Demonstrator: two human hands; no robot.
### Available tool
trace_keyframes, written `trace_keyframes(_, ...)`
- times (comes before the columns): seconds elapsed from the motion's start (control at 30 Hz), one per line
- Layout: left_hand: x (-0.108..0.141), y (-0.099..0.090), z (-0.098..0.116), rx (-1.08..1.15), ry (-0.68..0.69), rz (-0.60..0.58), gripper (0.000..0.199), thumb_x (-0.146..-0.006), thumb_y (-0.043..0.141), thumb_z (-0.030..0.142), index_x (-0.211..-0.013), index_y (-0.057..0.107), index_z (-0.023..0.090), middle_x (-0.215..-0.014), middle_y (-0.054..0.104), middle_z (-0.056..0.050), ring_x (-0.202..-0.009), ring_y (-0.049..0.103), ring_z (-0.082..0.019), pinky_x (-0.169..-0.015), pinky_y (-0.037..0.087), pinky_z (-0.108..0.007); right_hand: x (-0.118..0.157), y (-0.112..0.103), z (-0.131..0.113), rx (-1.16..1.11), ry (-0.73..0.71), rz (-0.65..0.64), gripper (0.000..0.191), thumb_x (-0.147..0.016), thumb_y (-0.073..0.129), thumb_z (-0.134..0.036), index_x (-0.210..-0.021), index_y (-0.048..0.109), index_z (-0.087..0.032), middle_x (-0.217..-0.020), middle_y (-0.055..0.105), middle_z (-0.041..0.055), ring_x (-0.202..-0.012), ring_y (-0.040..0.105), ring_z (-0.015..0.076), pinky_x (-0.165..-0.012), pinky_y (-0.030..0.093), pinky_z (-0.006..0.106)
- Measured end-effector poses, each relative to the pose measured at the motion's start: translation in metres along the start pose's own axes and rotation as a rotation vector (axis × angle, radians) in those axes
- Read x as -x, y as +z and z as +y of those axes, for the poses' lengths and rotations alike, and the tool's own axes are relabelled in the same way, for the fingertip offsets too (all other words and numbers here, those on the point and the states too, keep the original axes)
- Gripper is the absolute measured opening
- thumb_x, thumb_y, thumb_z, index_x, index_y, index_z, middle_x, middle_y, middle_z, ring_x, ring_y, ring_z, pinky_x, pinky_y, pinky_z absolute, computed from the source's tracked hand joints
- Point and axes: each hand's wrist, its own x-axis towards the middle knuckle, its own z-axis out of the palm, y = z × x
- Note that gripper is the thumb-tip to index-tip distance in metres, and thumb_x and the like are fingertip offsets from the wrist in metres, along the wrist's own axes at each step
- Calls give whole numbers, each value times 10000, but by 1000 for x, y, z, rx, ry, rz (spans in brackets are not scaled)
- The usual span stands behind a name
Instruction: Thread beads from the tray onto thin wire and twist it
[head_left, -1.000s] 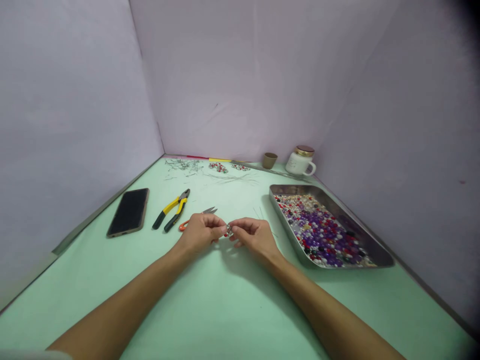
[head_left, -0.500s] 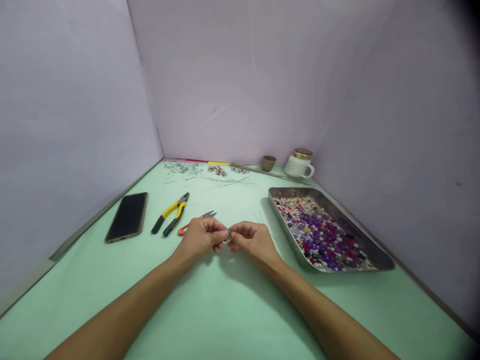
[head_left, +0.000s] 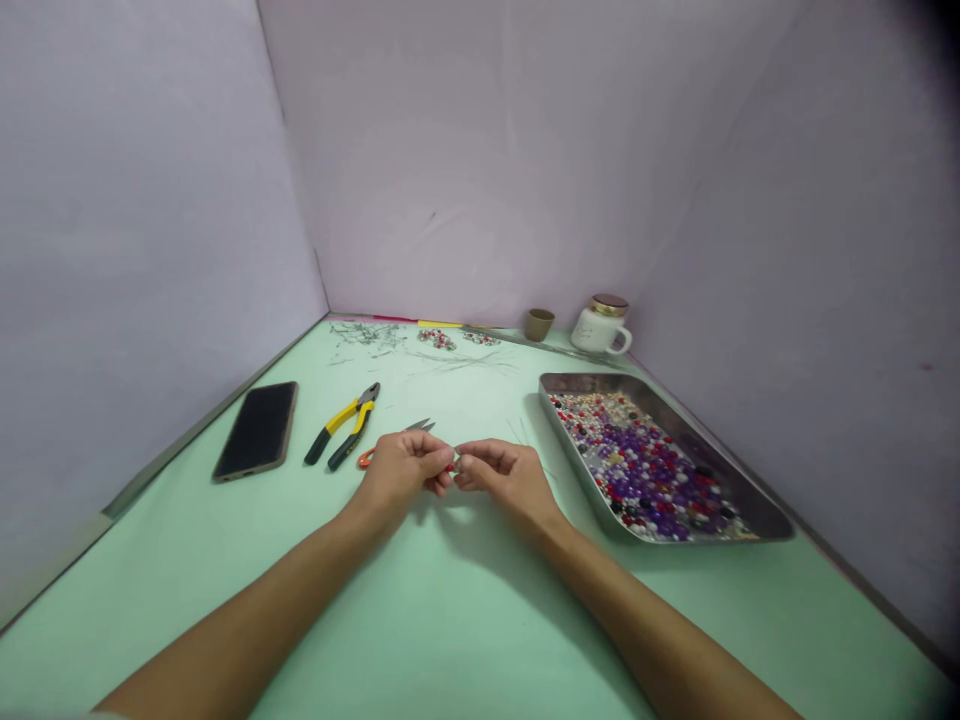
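Close together over the green table point(head_left: 420, 620), both hands pinch one small beaded piece point(head_left: 453, 466) with red and pale beads. My left hand point(head_left: 409, 468) is closed on its left side, thumb against forefinger. From the right, my right hand point(head_left: 502, 472) holds it in a similar pinch. The fingers cover most of the piece. Orange-handled scissors point(head_left: 365, 459) lie partly hidden behind my left hand. Yellow and black pliers point(head_left: 351, 422) rest to the left of them.
A metal tray point(head_left: 577, 460) of mixed beads stands at right. A phone point(head_left: 259, 430) lies at left. Toward the back are wire scraps point(head_left: 367, 335), beaded pieces point(head_left: 436, 340), a small brown cup point(head_left: 538, 324) and a lidded white mug point(head_left: 598, 330). Walls enclose the table.
The fingers have shifted slightly around the beaded piece, and red beads show more clearly between them. The whole view has moved a little.
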Motion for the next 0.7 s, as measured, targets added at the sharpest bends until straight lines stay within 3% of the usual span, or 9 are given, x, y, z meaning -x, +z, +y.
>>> trace_keyframes(0.1,-4,-3,-1,114,-39,20,160,-615,620,248,-613,538,110,-491,550,-6,-444,486,-74,-470,392,-205,2,2,0,73,-101,20,356,-626,623,-303,-934,585,-129,-819,652,84,-728,614,177,-657,504,305)
trace_keyframes(0.2,-3,-3,-1,132,-67,37,157,-605,624,235,-588,522,116,-437,494,25,-402,426,-47,-413,318,-171,5,4,3,195,-212,58,334,-635,628,-291,-938,572,-162,-904,624,78,-737,602,166,-615,508,282)
trace_keyframes(0.33,1,0,-2,100,-78,40,169,-594,632,245,-581,514,125,-386,403,63,-368,322,-25,-374,208,-158,5,4,5,259,-272,77,242,-654,623,-263,-874,588,-170,-857,617,62,-703,589,150,-608,505,270)
trace_keyframes(0.57,0,-2,0,74,-45,9,178,-643,584,284,-619,530,116,-415,428,44,-392,338,-34,-397,224,-169,6,2,2,270,-318,68,218,-683,596,-237,-894,600,-182,-835,614,54,-703,582,147,-577,496,247)
trace_keyframes(0.7,-3,-9,0,20,-75,-100,161,-597,607,256,-617,550,107,-433,441,35,-398,355,-43,-394,226,-178,7,0,0,302,-340,18,255,-703,567,-230,-953,602,-194,-821,602,54,-703,572,144,-547,481,232)
